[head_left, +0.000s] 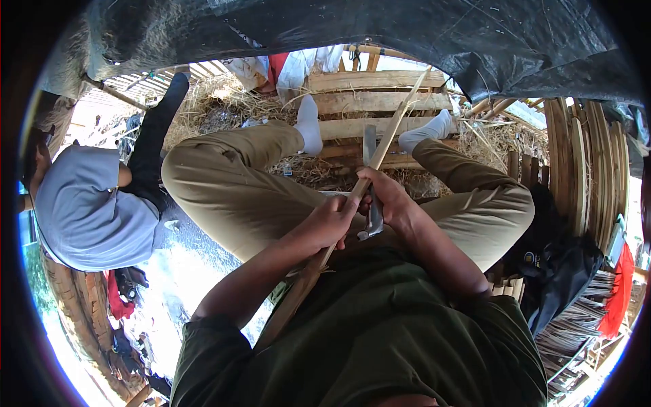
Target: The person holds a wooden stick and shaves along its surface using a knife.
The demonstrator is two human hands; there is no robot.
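A long strip of split wood or bamboo (391, 130) runs slantwise from the upper middle down past my chest, its lower end broader and splintered. My left hand (329, 220) is closed round the strip at about its middle. Just above and to the right, my right hand (385, 193) is closed round a knife (369, 142), whose flat grey blade points away from me beside the strip. A grey, metallic-looking end (373, 224) shows below my right hand. The strip passes against the right hand's thumb; the other fingers of that hand are partly hidden.
Beyond my socked feet lie wooden planks (380, 102) and loose straw (210, 108). Another person in a grey shirt (95, 207) sits at the left. Upright wooden slats (586, 169), a dark bag (556, 261) and a red cloth (617, 295) are at the right. Black sheeting (352, 27) hangs overhead.
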